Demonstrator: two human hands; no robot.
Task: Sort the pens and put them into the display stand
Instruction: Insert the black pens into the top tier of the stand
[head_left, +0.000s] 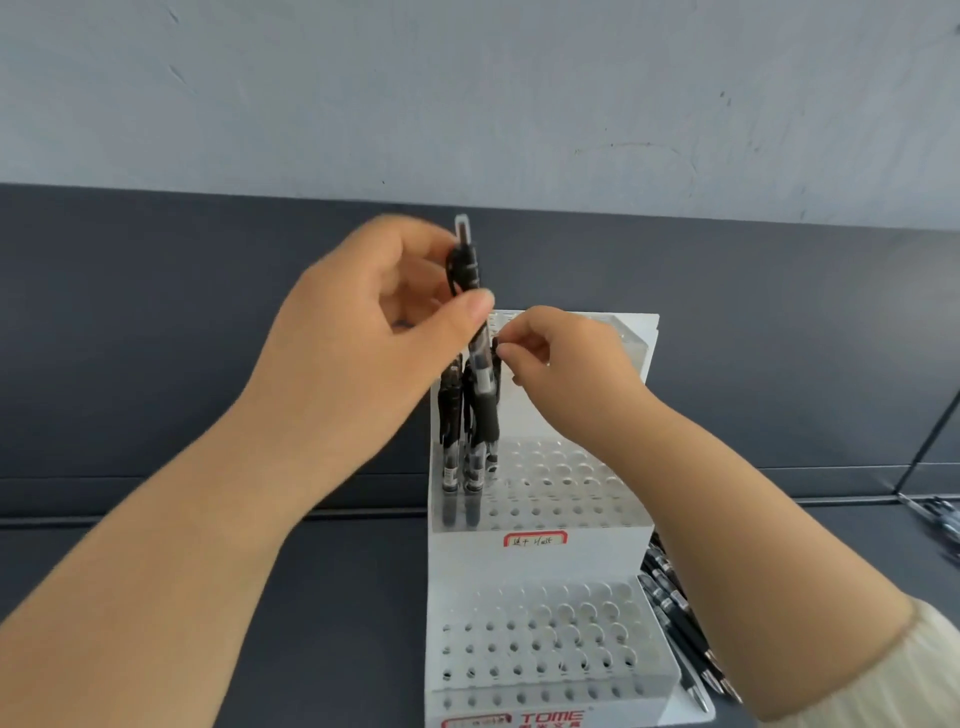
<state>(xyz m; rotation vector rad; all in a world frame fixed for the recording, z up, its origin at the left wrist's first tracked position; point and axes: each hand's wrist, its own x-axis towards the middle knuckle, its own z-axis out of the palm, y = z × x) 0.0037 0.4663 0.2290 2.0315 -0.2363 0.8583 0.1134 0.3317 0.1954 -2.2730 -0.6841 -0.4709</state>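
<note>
Left hand (363, 332) raised at frame centre, blurred, thumb and fingers pinching black pen (466, 265) upright over display stand (540, 561) upper tier. Right hand (566, 358) fingertips pinch top of standing pen (496, 353), mostly hidden. Loose pens (675, 623) lower right, partly covered by forearm

Left hand (363, 322) pinches a pen (470, 265) upright between thumb and fingers, over the left holes of the stand's (540, 564) upper tier. Its lower end sits among the seated pens (451, 415); can't tell if it's in a hole. Right hand (566, 358) pinches the top of another pen (496, 347) there. Loose pens (675, 613) lie on the dark table (311, 597), just right of the stand. Base reads TOME.
</note>
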